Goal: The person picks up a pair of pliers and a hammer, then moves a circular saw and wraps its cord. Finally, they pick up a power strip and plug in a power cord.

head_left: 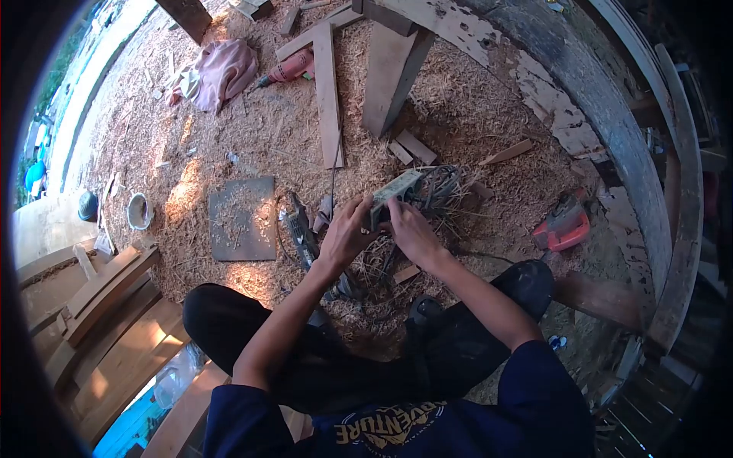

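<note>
Both my hands are closed around a narrow box-shaped device (396, 188) with a pale flat face and dark sides; its exact kind I cannot make out. My left hand (347, 231) grips its near left end. From the right, my right hand (414, 235) holds its side, the thumb close to the pale face. Dark cables (443, 185) lie bunched just beyond its right end. Left of my left hand, a dark elongated power tool (301, 233) rests on the shavings.
Wood shavings cover the floor. A red drill (290, 69), a pink cloth (221, 74) and a long board (327, 99) lie ahead. A dark flat panel (242, 219) and a tape roll (140, 211) are leftward. A red power tool (563, 225) lies rightward, near a curved timber (641, 160).
</note>
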### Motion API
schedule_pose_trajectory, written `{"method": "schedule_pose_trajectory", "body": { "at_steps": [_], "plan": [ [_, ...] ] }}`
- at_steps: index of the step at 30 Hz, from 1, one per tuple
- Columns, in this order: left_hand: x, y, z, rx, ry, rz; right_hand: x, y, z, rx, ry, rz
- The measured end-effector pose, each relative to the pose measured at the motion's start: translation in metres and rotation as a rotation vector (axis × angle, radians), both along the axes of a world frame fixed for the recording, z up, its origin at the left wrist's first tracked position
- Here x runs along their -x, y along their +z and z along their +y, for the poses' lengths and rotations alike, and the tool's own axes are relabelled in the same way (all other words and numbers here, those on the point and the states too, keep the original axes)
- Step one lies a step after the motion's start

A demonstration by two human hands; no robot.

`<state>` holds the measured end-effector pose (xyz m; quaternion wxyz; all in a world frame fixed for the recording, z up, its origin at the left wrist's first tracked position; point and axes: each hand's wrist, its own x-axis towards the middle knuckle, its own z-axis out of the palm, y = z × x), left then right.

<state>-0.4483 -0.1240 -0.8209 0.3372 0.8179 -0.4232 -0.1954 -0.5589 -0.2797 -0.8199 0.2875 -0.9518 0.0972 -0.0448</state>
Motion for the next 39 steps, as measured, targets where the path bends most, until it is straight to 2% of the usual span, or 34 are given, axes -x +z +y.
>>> {"method": "schedule_pose_trajectory", "body": {
  "at_steps": [3,6,17,20,29,35,39],
  "plan": [
    [0.003,-0.001,-0.001,0.023,-0.016,-0.049,-0.002,0.010,0.000,0.061,0.044,0.025],
    [0.006,0.002,-0.002,0.039,-0.056,-0.020,-0.001,0.030,-0.006,0.022,0.043,0.258],
    [-0.003,-0.019,0.008,0.111,-0.232,-0.064,0.007,0.008,-0.021,0.163,0.168,0.182],
    [0.000,-0.007,0.006,0.064,-0.244,-0.010,0.008,0.003,-0.022,0.151,0.185,0.191],
    [0.012,0.012,0.005,0.005,-0.123,0.193,0.015,-0.011,-0.008,0.122,0.163,0.160],
    [0.016,0.028,0.005,-0.065,-0.069,0.188,0.027,-0.033,0.001,0.094,0.101,0.013],
    [0.011,0.011,0.007,0.020,-0.109,0.107,0.029,-0.037,0.003,0.108,0.070,-0.019]
  ]
}}
